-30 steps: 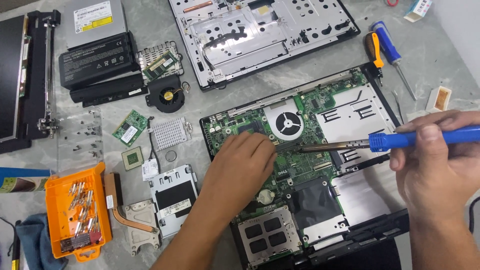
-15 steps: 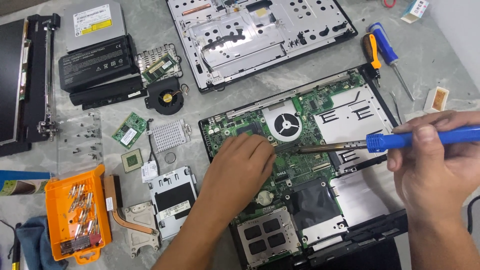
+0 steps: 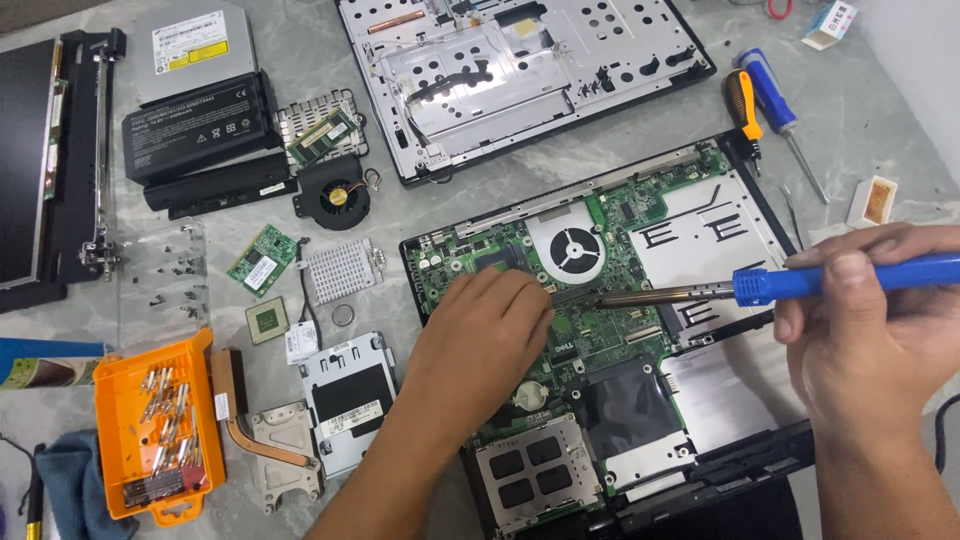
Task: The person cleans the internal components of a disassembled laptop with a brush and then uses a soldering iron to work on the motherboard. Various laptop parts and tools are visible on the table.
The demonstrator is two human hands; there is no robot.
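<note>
An orange bit tray (image 3: 150, 430) and a heatsink (image 3: 265, 450) are seen far left of the left hand. A fan (image 3: 335, 195), battery (image 3: 200, 125) and optical drive (image 3: 190, 50) are laid above it. Two screwdrivers (image 3: 765, 105) are placed above the right hand.

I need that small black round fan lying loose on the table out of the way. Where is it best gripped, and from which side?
Probably grip the black fan across its round outer housing, coming straight down from above. It lies flat on the grey table, so only the rim offers opposing sides. Parts crowd its upper and left edges; the nearer, lower-right side looks freest. Avoid the hub and blades.
</note>
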